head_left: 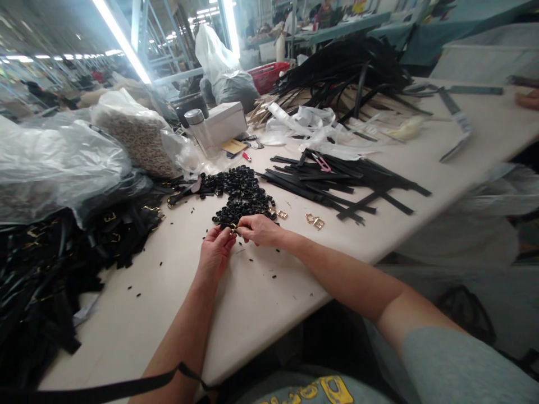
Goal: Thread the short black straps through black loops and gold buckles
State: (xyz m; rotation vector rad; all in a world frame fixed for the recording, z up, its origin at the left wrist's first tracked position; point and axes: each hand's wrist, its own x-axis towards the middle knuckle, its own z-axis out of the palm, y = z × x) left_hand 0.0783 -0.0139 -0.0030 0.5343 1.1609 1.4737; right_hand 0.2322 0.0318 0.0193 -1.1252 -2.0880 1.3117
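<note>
Close together over the table, my two hands meet at a small gold buckle (233, 228). My left hand (217, 248) is closed, pinching the buckle and what seems a dark strap end from the left. From the right, my right hand (261, 230) pinches the same buckle between bent fingers and thumb. Just beyond them lies a heap of small black loops (242, 193). Several loose gold buckles (315, 221) rest to the right of my right hand. The strap end is mostly hidden by the fingers.
Black strips (332, 179) lie to the right, with pink-handled snips (323, 163) on them. At left is a pile of black straps with buckles (63, 269), below plastic bags (130, 134). A bottle (202, 132) and white box (227, 123) stand behind. Another person's hand (528, 100) shows far right.
</note>
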